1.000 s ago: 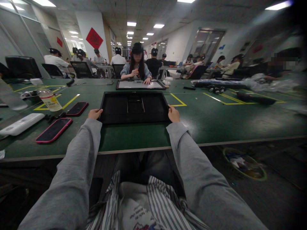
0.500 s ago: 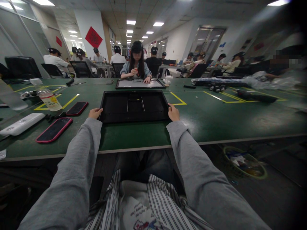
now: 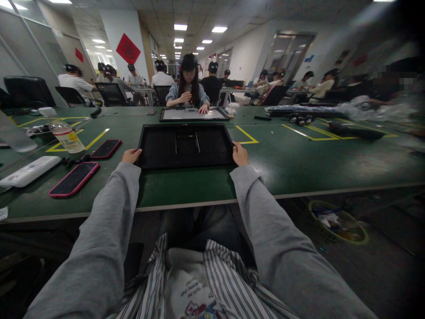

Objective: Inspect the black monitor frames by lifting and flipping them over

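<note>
At the 9 and 3 o'clock ends of a black rectangular housing point(image 3: 159, 144), the left hand point(image 3: 132, 156) and right hand point(image 3: 240, 153) were closed on its short edges. It lay in front of the person, over a green worktable point(image 3: 299, 168) marked with yellow tape point(image 3: 247, 134) at 2 o'clock. Farther out, people sat at tables under ceiling lights, and a red paper diamond point(image 3: 128, 48) hung on a pillar at 11.

Since half a second earlier, the scene had shifted slightly upward in view; both hands had kept their hold.

From the housing, a pink-cased phone point(image 3: 75, 179) lay at 8 o'clock, a second phone point(image 3: 106, 149) at 9, and a labelled bottle point(image 3: 68, 135) between 9 and 10. At 12, a framed pale panel point(image 3: 179, 114) stood between the housing and a co-worker point(image 3: 187, 91). On the floor at 4 sat a basket point(image 3: 366, 238).
</note>
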Tool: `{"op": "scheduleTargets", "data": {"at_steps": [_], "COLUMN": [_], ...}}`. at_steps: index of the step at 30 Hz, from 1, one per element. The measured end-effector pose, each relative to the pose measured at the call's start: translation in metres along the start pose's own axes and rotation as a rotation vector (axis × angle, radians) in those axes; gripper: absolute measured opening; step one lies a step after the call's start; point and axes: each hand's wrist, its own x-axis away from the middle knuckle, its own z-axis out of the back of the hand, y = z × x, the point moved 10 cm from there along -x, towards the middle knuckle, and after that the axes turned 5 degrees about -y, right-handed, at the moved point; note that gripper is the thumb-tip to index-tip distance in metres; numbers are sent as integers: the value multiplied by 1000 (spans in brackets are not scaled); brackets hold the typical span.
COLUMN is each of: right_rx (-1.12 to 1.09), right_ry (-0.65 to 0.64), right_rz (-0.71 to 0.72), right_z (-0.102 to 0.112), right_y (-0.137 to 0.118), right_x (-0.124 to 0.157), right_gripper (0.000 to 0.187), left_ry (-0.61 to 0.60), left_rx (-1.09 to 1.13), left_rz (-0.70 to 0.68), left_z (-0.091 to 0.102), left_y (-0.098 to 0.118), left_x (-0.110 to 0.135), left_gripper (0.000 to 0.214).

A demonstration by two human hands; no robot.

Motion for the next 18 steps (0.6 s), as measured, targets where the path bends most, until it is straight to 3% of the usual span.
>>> {"op": "scheduleTargets", "data": {"at_steps": [18], "right_rx": [8], "right_ry": [-27], "right_rz": [-26], "right_z": [4], "right_y": [-6], "right_x": [6], "right_gripper": [51], "left_ry": [-33], "left_rx": [0], "left_rz": [-16], "left_z": [-4], "left_y": [-4], "left_x": [-4], "left_gripper": [46]}}
